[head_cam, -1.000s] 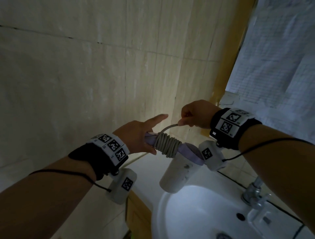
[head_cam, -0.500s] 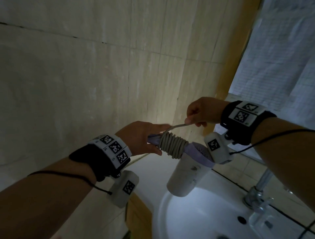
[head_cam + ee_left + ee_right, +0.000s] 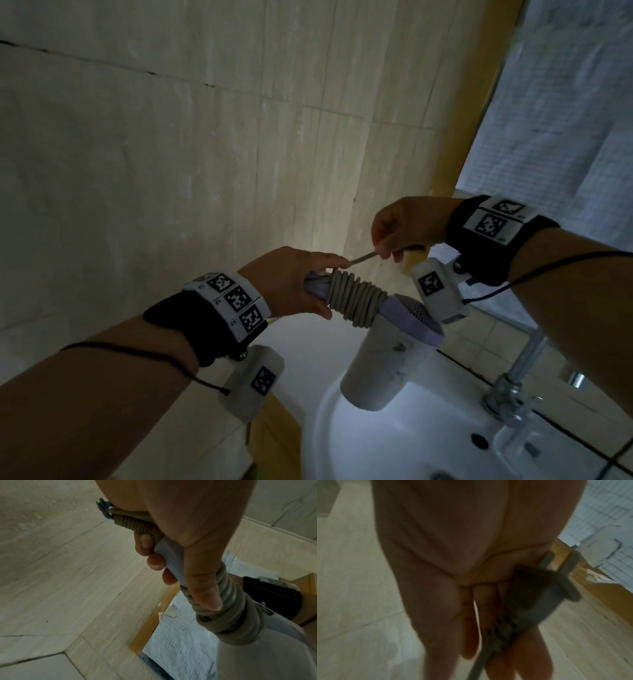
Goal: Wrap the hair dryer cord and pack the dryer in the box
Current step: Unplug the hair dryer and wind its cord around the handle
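Above the sink [image 3: 394, 445], right hand [image 3: 407, 224] has pulled the cord [image 3: 356, 301] end higher; left hand [image 3: 291, 284] still grips the dryer [image 3: 380, 370].

From my feed the only real surface here is a white ceramic washbasin [image 3: 394, 442], low right in the head view. A chrome faucet [image 3: 513, 394] stands on its back rim, with a small dark overflow hole [image 3: 479, 440] in the bowl wall just in front of it. The basin sits against a tiled ledge [image 3: 479, 346], with a wooden cabinet [image 3: 274, 431] at its left edge. The hair dryer [image 3: 376, 370] is over the bowl, not lying in it.
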Tool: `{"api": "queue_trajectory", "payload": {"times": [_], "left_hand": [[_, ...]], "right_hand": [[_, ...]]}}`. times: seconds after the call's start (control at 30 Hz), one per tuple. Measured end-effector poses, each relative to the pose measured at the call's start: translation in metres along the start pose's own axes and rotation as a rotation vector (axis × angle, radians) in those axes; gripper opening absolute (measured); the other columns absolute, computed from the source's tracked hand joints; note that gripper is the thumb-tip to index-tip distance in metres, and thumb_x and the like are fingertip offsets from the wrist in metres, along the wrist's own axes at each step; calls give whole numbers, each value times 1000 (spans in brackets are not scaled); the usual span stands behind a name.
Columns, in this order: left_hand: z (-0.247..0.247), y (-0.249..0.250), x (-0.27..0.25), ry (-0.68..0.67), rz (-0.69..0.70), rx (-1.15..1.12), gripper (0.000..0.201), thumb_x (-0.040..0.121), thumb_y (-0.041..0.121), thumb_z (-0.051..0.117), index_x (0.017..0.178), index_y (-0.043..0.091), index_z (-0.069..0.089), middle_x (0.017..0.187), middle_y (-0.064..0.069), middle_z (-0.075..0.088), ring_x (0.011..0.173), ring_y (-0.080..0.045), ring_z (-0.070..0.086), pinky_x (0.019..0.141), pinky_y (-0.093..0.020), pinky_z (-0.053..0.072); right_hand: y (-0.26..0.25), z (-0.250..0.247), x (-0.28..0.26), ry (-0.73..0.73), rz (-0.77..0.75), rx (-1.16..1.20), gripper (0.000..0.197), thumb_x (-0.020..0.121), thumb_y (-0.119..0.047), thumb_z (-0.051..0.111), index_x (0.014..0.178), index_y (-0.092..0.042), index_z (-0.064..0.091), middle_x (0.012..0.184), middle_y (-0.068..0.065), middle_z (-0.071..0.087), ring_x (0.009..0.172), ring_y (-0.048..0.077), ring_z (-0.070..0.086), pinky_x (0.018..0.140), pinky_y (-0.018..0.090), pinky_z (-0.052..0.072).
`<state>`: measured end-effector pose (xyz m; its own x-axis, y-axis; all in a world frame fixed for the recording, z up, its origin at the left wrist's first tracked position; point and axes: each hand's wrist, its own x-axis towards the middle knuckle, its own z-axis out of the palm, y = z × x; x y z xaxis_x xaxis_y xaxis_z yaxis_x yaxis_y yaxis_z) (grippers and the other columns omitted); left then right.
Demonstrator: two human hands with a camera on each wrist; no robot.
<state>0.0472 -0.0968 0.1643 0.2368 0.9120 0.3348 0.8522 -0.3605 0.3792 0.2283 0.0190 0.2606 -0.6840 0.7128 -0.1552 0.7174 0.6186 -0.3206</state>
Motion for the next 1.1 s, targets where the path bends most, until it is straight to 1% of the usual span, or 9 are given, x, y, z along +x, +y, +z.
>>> {"api": "queue_trajectory", "payload": {"times": [0.2, 0.4, 0.53, 0.6, 0.7, 0.8, 0.87, 1.0, 1.1], "left_hand": [[-18, 8, -3, 95, -45, -96, 61, 63, 21, 81, 120, 20, 59, 114, 1, 67, 104, -13, 61, 96, -28, 48], [-26, 2, -2, 236, -105, -251, 66, 61, 18, 82, 122, 21, 57, 107, 10, 59, 101, -12, 59, 91, -24, 49], [-26, 1, 5, 336, -160, -442, 48, 69, 13, 76, 111, 29, 56, 89, 17, 62, 71, 11, 60, 65, -4, 49], [-25, 1, 10, 407, -218, -525, 34, 74, 15, 72, 101, 28, 57, 76, 16, 61, 57, 7, 58, 55, -9, 47], [-22, 3, 17, 486, -336, -519, 14, 79, 26, 67, 90, 21, 59, 63, 9, 57, 52, -4, 51, 46, -12, 42], [-17, 3, 23, 518, -389, -466, 16, 82, 33, 64, 76, 19, 57, 59, 6, 55, 40, 1, 52, 36, -4, 34], [-14, 4, 24, 531, -413, -472, 19, 84, 33, 62, 87, 14, 60, 60, 7, 55, 38, 6, 52, 37, -4, 35], [-8, 9, 27, 553, -465, -490, 32, 85, 31, 60, 110, 11, 57, 70, 0, 58, 52, -6, 50, 47, -18, 38], [-5, 11, 27, 569, -521, -509, 43, 81, 36, 63, 113, 8, 54, 86, -9, 62, 62, -16, 54, 55, -21, 42]], "right_hand": [[18, -6, -14, -125, -49, 332, 23, 83, 14, 51, 87, -8, 58, 91, 11, 67, 63, 4, 66, 47, 12, 45], [36, -5, -23, -46, -51, 568, 19, 80, 5, 53, 84, -12, 61, 72, -1, 69, 63, 10, 63, 56, 15, 53], [32, 9, -29, 100, -40, 641, 33, 90, 11, 39, 73, -14, 52, 50, -4, 64, 43, -2, 60, 42, 10, 47], [28, 17, -31, 91, -93, 754, 28, 89, 9, 45, 78, -15, 54, 58, -6, 68, 48, 0, 64, 46, 13, 50], [21, 31, -28, 59, -110, 827, 13, 74, -9, 58, 86, -14, 59, 84, 8, 66, 70, 17, 66, 60, 23, 54], [16, 49, -22, 55, -135, 874, 9, 78, -5, 59, 82, -11, 56, 80, 7, 68, 67, 19, 65, 57, 25, 49], [14, 59, -20, 88, -142, 930, 13, 83, 0, 55, 79, -12, 54, 77, 8, 67, 64, 21, 65, 54, 24, 47], [8, 72, -18, 111, -150, 1014, 19, 90, 1, 47, 80, -13, 55, 78, 12, 65, 59, 19, 67, 48, 21, 47], [1, 78, -20, 108, -188, 1036, 22, 91, 1, 45, 80, -13, 59, 71, 9, 65, 56, 18, 65, 46, 20, 46]]}}
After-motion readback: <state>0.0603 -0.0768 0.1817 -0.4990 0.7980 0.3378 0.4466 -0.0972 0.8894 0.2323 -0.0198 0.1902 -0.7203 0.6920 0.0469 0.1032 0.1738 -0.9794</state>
